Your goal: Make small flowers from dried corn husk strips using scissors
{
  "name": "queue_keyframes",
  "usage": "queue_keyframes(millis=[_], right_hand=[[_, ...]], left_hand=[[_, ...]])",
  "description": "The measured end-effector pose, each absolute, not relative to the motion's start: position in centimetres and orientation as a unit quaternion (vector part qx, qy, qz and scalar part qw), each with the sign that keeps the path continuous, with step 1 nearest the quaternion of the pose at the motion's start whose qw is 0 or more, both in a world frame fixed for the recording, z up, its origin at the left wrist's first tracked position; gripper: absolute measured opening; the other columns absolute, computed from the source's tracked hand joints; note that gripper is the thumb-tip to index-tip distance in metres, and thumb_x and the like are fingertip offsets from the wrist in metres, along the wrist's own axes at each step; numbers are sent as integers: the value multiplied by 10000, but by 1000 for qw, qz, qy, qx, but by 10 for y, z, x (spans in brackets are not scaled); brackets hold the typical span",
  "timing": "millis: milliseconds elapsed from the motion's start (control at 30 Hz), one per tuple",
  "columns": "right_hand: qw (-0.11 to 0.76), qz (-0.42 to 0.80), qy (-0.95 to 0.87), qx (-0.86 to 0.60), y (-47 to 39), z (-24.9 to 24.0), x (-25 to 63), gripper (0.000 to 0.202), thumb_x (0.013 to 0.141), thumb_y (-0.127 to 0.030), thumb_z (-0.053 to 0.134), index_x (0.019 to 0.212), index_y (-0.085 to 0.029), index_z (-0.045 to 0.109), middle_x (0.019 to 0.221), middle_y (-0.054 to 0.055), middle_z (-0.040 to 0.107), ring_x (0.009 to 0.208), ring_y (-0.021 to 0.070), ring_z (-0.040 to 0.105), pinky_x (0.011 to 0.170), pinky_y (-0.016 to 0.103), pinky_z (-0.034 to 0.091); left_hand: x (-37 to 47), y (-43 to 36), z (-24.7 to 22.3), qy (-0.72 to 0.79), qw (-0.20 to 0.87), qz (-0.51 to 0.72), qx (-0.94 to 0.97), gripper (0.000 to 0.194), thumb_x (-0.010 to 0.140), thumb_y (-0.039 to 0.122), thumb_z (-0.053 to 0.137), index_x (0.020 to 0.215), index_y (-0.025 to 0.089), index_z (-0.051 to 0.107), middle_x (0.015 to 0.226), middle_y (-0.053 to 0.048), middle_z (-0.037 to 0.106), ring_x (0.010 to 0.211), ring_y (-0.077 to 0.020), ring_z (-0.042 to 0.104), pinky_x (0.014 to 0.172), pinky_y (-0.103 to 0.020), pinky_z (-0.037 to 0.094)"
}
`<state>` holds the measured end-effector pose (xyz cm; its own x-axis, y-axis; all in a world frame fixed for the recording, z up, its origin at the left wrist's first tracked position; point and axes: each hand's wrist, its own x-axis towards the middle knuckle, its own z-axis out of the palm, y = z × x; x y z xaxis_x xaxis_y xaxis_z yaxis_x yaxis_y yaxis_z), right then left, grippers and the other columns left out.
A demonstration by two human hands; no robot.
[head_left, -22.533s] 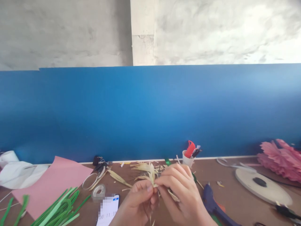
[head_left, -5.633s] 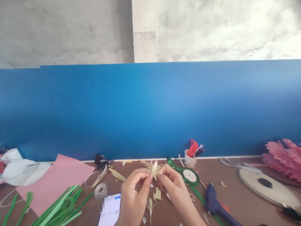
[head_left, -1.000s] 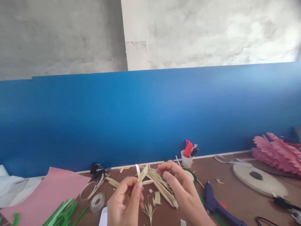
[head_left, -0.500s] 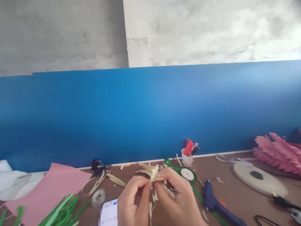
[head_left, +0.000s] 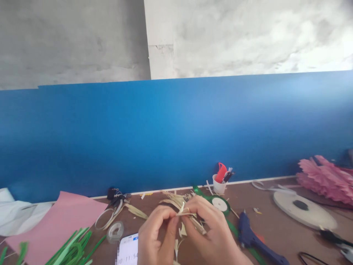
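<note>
My left hand (head_left: 157, 233) and my right hand (head_left: 211, 230) meet at the fingertips, low in the middle of the head view. Both are closed in a pinch on one pale, straw-coloured strip that looks like dried husk (head_left: 181, 210). A curled end of it sticks up between the fingers, and another part lies flat towards the right hand. The fingers hide the rest. Behind and below the hands lie loose pieces of the same dried material (head_left: 176, 198) on the brown table (head_left: 234, 244).
Left are a phone (head_left: 129, 250), tape roll (head_left: 115, 232), scissors (head_left: 104, 219), green pipe cleaners (head_left: 74, 248) and pink paper (head_left: 59, 221). Right are a green ribbon spool (head_left: 220, 204), glue gun (head_left: 255, 241), pen cup (head_left: 220, 184) and pale oval disc (head_left: 305, 211). A blue partition (head_left: 176, 136) stands behind.
The pale strip has turned between my fingertips: its upright part looks narrower and lower now. Both hands stay in nearly the same place.
</note>
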<state>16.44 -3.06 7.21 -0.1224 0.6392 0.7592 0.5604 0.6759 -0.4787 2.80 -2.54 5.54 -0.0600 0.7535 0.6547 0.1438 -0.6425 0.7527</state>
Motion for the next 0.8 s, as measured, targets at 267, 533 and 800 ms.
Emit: queue_keyframes(millis=[267,533,800], right_hand=[[579,-90,-712,-387,-29,59,148,171,804,-67,508,715,-210,541,627,-3,603,577,135,551,553,249,425],[578,-161,-668,-440,-23,43,143,156,762,-85,533,674,-211,504,570,-36,575,516,109,534,533,227,411],[539,67,-626,-560,-6,56,176,191,846,-243,506,745,-194,660,695,37,691,622,169,616,585,264,466]], left_hand=[[34,-26,33,375,201,662,617,171,890,261,531,738,194,568,685,-13,555,593,-138,528,550,-202,445],[37,-28,35,373,157,677,615,166,873,252,562,728,192,615,706,-34,617,616,-150,573,554,-208,465],[26,-29,55,424,306,649,553,229,829,389,609,729,184,622,526,34,513,435,-108,477,430,-188,410]])
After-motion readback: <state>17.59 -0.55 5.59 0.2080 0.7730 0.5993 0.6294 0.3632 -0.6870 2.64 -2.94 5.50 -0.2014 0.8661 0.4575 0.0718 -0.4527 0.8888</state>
